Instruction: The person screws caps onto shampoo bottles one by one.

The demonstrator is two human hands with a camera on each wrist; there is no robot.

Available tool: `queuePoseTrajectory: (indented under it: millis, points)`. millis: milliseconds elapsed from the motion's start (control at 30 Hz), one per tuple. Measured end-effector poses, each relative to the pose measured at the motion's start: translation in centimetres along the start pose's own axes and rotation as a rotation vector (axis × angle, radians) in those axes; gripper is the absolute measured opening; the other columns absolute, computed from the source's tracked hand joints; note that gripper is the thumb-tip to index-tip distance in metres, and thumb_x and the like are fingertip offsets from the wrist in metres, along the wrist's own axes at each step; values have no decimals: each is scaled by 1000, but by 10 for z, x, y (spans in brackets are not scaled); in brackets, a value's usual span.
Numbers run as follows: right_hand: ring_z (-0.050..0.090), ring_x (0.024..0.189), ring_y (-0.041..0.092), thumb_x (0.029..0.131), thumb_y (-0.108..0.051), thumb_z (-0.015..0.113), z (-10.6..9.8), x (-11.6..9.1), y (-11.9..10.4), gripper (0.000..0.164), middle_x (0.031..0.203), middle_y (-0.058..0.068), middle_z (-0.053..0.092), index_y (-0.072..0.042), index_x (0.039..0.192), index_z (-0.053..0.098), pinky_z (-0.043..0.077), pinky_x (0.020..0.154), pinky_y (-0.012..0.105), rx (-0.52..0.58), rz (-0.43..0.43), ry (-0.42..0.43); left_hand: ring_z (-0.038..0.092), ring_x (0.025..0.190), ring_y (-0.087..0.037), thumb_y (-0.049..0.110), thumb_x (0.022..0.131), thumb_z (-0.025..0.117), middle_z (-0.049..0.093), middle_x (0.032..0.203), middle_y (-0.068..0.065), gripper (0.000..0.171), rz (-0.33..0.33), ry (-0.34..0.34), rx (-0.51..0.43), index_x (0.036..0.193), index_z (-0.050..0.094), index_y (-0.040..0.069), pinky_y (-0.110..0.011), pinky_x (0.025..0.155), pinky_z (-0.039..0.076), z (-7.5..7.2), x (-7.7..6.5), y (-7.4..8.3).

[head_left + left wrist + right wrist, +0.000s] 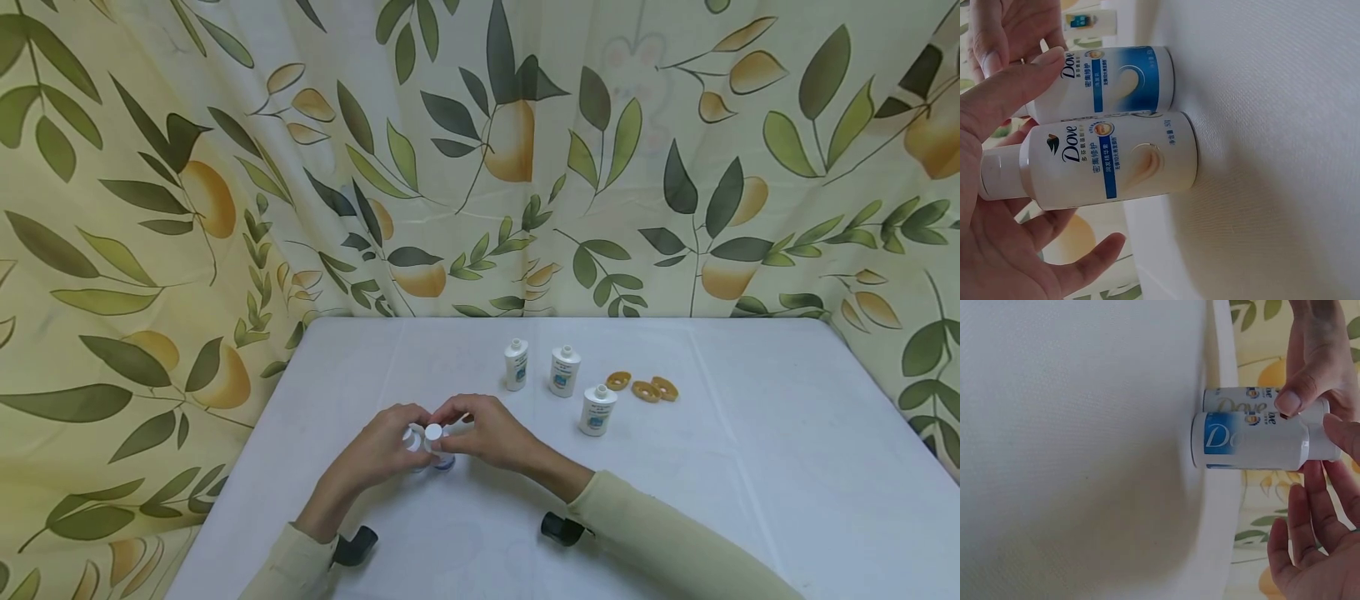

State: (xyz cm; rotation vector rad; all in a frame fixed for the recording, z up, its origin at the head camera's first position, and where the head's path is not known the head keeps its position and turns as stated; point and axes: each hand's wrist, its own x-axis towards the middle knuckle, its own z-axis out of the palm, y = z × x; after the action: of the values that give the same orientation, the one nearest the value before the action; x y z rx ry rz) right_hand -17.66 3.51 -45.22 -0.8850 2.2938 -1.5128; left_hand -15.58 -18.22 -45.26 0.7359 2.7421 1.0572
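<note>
Two small white Dove bottles stand upright side by side on the table, partly covered by the hands in the head view. One bottle (1129,84) has a blue lower front; its neighbour (1141,165) is mostly white with a narrow blue strip. My left hand (382,446) reaches around the pair, its thumb pressing the blue-fronted bottle's upper body, other fingers behind the whiter one. With thumb and fingertips my right hand (487,433) pinches the blue-fronted bottle's white cap (433,432). Both bases look to rest on the cloth.
Three white bottles with narrow necks, one left (516,364), one middle (565,371) and one nearer (597,410), stand right of the hands. Beside them lie three yellow-brown oval rings (645,391). A white cloth covers the table (750,500); leaf-patterned curtains (480,250) hang behind and leftward.
</note>
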Motion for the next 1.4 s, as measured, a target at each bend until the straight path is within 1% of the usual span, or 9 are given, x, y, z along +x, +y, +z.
queuePoseTrajectory:
  millis: [233,433,567,733,900,1067,1167,1267,1400]
  points:
    - [64,108,22,87,-23,82,-3,0,-2,29,114,5,74,-13,113,74,48,102,51,-37,11,-21,57,93,-16,19,78,89,72,103,-3,38,3,-8,16,108,71,6,-30,77,50,-1,1,-1]
    - [65,111,26,86,-22,82,-11,-4,-6,31,113,-6,73,-17,115,74,49,102,52,-82,-9,-15,59,102,-16,21,77,89,71,114,-2,44,-25,-13,-15,116,71,10,-38,87,52,-3,0,2]
    - [65,112,25,86,-23,83,-20,-7,-8,33,115,-6,72,-16,117,73,50,101,53,-96,-30,-12,60,109,-17,22,80,88,69,116,3,46,-40,-13,-46,120,69,12,-43,93,53,-6,1,6]
    - [64,114,27,87,-25,82,-33,-11,-12,38,119,-3,72,-14,122,71,49,102,55,-114,-41,-21,61,116,-21,27,82,87,70,117,0,48,-21,-7,-56,123,67,11,-49,98,53,-9,4,11]
    - [64,117,26,86,-29,83,-46,-16,-18,44,120,-4,71,-13,125,70,49,104,53,-145,-20,-13,62,118,-25,26,81,88,70,119,-2,50,11,15,-64,124,67,11,-55,101,51,-13,9,17]
    - [64,114,16,85,-32,83,-57,-22,-21,43,120,-7,72,-20,124,70,50,103,49,-176,-7,5,62,119,-23,24,82,87,70,121,-2,48,19,39,-70,125,66,15,-54,102,51,-17,15,24]
    - [64,112,13,85,-32,83,-64,-25,-24,43,120,-6,72,-21,125,70,51,102,46,-188,4,11,61,119,-21,25,83,86,70,122,-2,49,29,50,-68,126,65,17,-52,102,51,-17,19,27]
    - [65,112,15,86,-31,83,-71,-29,-27,45,121,-5,71,-19,127,69,52,103,44,-195,19,6,61,118,-20,25,82,87,69,123,0,50,37,63,-67,127,65,19,-50,102,52,-18,23,32]
    - [66,113,22,85,-28,84,-82,-33,-34,47,121,-2,71,-17,128,68,52,102,46,-189,13,12,61,118,-18,25,82,87,69,123,0,51,50,83,-75,127,65,19,-50,102,51,-19,28,37]
